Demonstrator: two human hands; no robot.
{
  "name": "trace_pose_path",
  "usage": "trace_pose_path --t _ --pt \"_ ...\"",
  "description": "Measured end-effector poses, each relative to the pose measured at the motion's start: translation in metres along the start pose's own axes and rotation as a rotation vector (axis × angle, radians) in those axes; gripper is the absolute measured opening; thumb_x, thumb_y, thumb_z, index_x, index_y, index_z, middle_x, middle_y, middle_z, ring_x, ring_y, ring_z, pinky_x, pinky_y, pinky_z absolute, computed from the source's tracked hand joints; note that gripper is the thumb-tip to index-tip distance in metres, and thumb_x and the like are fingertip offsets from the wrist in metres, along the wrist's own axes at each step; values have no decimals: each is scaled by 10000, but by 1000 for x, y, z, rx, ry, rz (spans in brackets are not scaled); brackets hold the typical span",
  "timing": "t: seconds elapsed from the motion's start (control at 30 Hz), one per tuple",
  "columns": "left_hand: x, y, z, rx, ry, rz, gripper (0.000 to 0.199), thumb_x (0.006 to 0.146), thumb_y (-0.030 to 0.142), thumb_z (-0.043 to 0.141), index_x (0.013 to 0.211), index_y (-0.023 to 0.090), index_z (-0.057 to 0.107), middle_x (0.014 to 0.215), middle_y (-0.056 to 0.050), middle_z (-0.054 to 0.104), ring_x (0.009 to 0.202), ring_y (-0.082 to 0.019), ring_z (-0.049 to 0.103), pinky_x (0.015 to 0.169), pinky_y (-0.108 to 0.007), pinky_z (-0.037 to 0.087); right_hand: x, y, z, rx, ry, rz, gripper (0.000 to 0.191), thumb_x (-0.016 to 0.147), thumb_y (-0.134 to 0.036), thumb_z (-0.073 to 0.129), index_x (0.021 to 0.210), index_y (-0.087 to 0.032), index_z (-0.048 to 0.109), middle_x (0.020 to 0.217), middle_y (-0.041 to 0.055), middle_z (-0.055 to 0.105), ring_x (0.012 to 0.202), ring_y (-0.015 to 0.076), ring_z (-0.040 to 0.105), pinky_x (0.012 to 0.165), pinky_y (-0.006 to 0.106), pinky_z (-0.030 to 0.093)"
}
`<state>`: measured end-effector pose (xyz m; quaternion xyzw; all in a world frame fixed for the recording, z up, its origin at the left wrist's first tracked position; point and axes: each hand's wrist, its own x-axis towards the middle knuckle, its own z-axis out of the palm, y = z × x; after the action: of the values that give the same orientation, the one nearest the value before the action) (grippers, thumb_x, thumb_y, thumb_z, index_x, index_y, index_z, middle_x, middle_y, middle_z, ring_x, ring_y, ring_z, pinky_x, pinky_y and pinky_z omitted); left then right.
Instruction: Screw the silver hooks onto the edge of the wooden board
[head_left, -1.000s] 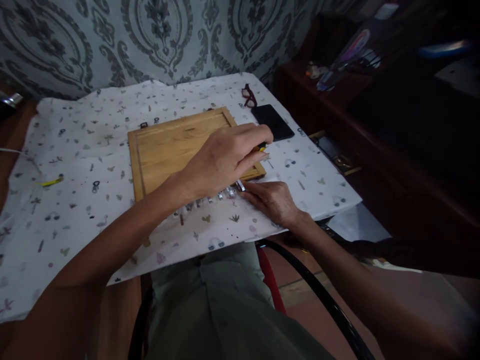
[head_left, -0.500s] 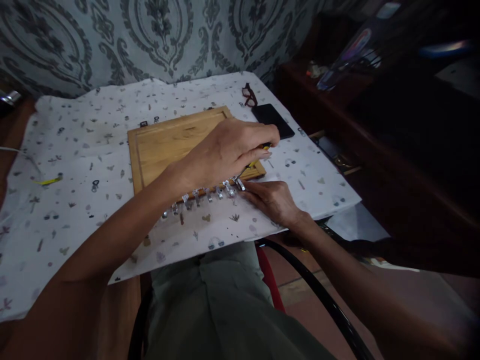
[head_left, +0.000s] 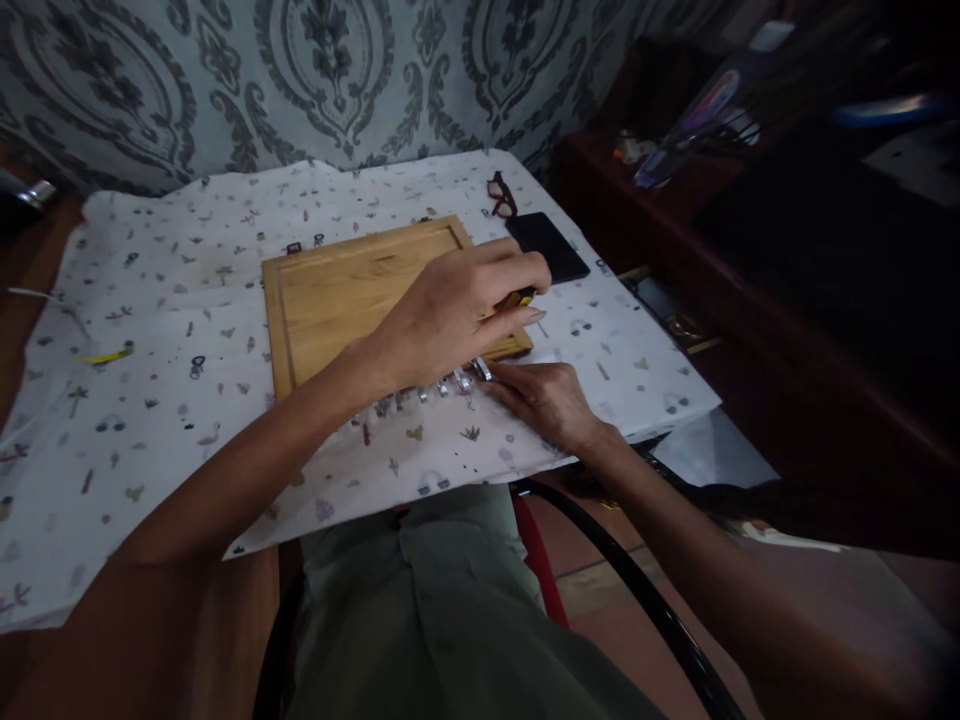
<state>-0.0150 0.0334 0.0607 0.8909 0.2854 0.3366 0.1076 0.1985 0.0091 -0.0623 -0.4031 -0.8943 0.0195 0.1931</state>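
A wooden board with a raised frame lies on the patterned white cloth. Along its near edge stands a row of small silver metal clips. My left hand is over the board's right part, closed around a yellow and black tool whose tip is hidden behind the fingers. Low at the board's near right corner, my right hand has its fingertips pressed together on the rightmost metal clip.
Glasses and a flat black object lie beyond the board. A yellow strip is at the left. To the right, a plastic bottle stands on dark red furniture.
The left hand has turned a little on the tool and sits slightly lower over the clips, covering more of them. The view has shifted slightly. My right hand stays on its clip.
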Motion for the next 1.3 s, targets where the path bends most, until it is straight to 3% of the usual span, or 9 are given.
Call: trace_pose_path --t 0.33,0.63,0.73,0.9,1.3 --pt "6 1 4 62 8 -11 73 940 189 589 972 172 652 928 -40 694 831 -164 665 736 -293 507 1 -1 -2 8 -15 3 499 1046 -459 343 1215 -154 700 828 87 782 658 191 702 592 307 415" --pt "10 1 -2 63 -98 30 138 959 207 529 1002 200 660 980 -32 717 894 -186 694 795 -317 506 0 0 -1 21 -31 16 498 1047 -459 337 1226 -161 694 832 82 779 654 183 695 589 315 423" --pt "8 3 -2 61 -64 21 125 952 200 541 999 189 657 980 -41 716 879 -182 689 786 -314 511 1 -1 -2 12 -24 12 516 1048 -474 322 1200 -166 706 794 73 770 630 173 679 574 308 404" --pt "3 8 -7 75 92 -63 122 966 213 526 1011 200 638 981 -55 709 916 -191 666 798 -331 524 1 0 -1 42 -23 15 473 1038 -450 367 1233 -169 694 838 83 777 663 181 691 586 308 425" --pt "-1 1 3 120 99 -63 134 972 199 529 1037 198 647 972 -39 730 932 -179 699 784 -303 527 1 -2 -2 21 -37 29 493 1039 -463 354 1232 -167 698 807 84 774 652 186 688 594 303 413"
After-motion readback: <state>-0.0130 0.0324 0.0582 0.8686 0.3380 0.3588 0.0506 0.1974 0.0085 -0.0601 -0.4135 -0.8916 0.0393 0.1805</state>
